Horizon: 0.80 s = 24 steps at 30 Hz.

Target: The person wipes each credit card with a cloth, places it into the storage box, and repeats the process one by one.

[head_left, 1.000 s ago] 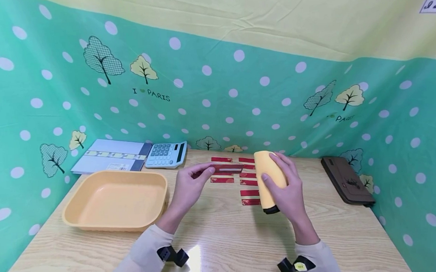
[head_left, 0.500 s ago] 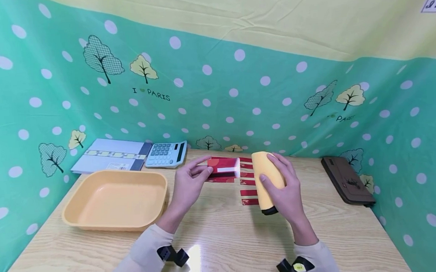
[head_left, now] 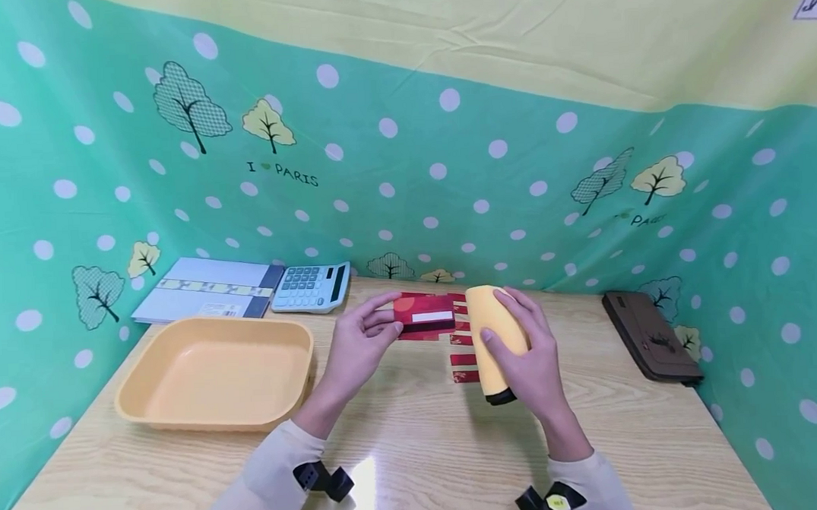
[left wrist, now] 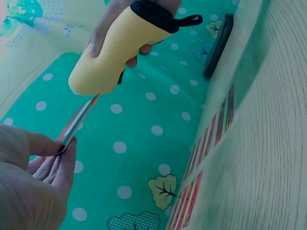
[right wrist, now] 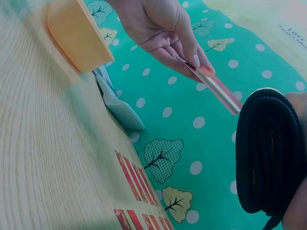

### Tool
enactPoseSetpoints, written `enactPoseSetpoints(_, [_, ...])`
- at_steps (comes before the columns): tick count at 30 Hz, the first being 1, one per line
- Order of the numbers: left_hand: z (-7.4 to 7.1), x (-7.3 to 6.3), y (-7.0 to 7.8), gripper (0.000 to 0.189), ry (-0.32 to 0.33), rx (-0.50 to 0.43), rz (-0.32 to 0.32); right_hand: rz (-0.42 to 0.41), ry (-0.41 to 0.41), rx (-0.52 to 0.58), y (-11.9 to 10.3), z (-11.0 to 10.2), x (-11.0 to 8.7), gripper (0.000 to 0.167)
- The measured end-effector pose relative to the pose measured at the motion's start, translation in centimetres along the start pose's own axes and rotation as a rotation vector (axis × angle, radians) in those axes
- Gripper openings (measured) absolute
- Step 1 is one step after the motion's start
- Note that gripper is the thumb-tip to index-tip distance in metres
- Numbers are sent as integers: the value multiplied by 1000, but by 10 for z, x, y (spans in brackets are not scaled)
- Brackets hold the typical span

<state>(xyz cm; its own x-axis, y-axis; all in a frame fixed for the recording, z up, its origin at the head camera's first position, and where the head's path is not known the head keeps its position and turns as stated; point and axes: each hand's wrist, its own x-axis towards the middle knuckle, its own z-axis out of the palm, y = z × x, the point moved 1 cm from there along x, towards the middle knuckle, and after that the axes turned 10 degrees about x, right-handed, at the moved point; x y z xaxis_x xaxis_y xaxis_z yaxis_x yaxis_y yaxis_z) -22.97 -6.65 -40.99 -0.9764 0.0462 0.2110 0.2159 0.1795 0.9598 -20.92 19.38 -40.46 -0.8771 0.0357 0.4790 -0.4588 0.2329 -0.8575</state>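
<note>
1. Head view shows me the left hand [head_left: 358, 345] pinching a red card [head_left: 424, 306] at its left edge between thumb and fingertips, closed to the card's thickness.
2. I read the card's long axis as running sideways from those fingers, its free edge just beside the yellow roll [head_left: 485, 309]. From the wrist views I cannot tell whether they touch.
3. The right hand [head_left: 532, 356] is wrapped part-way round the roll, its thumb and fingers spread by the roll's bulk. The roll points away from the person, slightly tilted, black end [head_left: 502, 397] nearest; its axis crosses the card's.
4. I judge that narrow gap to be what matters; nothing seems to block it. Red strips [head_left: 464, 360] lie below on the table [head_left: 403, 438].
5. Further off I see a tray [head_left: 217, 424], calculator [head_left: 303, 288] and folder [head_left: 207, 273] leftward, a brown case [head_left: 648, 340] rightward.
</note>
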Motion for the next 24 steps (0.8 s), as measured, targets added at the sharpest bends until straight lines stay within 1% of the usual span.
enactPoseSetpoints(3, [0, -1, 1, 49, -14, -12, -15, -4, -4, 9, 0, 2, -1, 58])
enactPoseSetpoints(8, [0, -2, 3, 52, 6, -13, -31, -20, -10, 9, -1, 5, -2, 57])
enactPoseSetpoints(15, [2, -3, 5, 48, 20, -29, -15, -45, -25, 3, -3, 9, -4, 58])
enactPoseSetpoints(18, [3, -3, 6, 47, 2, -67, -32, -44, -32, -2, -3, 12, -4, 57])
enactPoseSetpoints(24, [7, -5, 7, 47, -44, -219, -108, -16, -29, 4, 2, 17, -5, 57])
